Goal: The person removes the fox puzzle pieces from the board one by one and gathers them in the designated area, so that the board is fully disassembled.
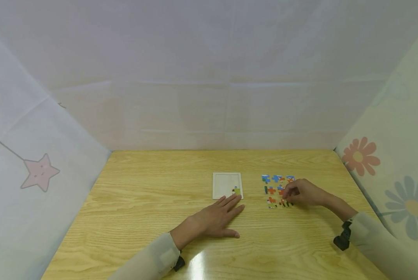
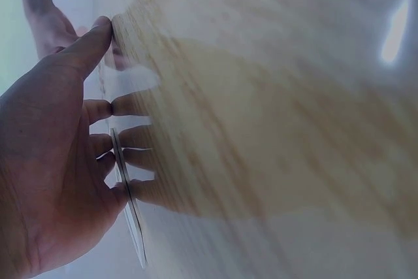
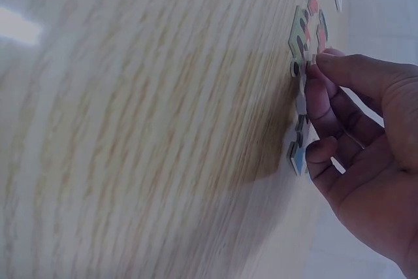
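My left hand [image 1: 217, 218] lies spread on the table, its fingertips at the near edge of a pale square puzzle tray [image 1: 225, 174]. In the left wrist view, the left hand's fingers [image 2: 98, 110] reach past the tray's thin edge [image 2: 134, 227]. One green-and-white jigsaw piece [image 1: 237, 191] sits in the tray's lower right corner. My right hand [image 1: 305, 192] is over the right side of the loose jigsaw pieces [image 1: 271, 200], thumb and forefinger pinching at a red-and-blue jigsaw piece [image 1: 281, 188]. In the right wrist view, the right hand's thumb [image 3: 339, 63] partly hides the forefinger tip.
The loose pieces lie in rough rows on the wooden table [image 1: 142, 202], right of the tray. White cloth walls [image 1: 209, 112] stand at the back and sides. Dark wrist cameras [image 1: 342, 236] are strapped over the sleeves.
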The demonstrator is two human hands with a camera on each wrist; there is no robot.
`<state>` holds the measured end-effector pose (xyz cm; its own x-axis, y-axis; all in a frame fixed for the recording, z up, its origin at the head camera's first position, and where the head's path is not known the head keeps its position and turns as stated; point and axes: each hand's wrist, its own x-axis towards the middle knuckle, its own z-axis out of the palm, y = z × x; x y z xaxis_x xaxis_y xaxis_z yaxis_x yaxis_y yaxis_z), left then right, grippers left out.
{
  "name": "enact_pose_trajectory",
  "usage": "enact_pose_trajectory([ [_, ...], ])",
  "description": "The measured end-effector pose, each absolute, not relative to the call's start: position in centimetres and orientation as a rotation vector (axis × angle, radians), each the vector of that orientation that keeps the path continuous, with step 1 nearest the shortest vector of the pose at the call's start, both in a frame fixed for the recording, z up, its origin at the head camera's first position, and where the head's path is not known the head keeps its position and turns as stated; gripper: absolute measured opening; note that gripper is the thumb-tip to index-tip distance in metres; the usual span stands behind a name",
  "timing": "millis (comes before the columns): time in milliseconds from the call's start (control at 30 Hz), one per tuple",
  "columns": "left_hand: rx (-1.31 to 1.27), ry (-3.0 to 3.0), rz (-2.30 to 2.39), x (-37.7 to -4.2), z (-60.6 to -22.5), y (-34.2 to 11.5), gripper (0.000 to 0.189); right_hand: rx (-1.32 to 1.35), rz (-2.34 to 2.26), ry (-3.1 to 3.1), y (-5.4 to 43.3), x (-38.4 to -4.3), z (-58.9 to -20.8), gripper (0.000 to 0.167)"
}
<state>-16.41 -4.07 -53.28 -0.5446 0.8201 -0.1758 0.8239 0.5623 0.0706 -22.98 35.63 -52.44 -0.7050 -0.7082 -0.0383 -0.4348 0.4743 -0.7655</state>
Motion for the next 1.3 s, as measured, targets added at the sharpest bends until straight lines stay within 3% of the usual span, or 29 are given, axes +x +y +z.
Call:
enact_pose_trajectory([
  [1300,1.383,2.593,0.039,-16.2,-52.6,-4.1,0.089,-1.037,-1.113,2.374,27.0,-26.7,-51.4,0.012],
])
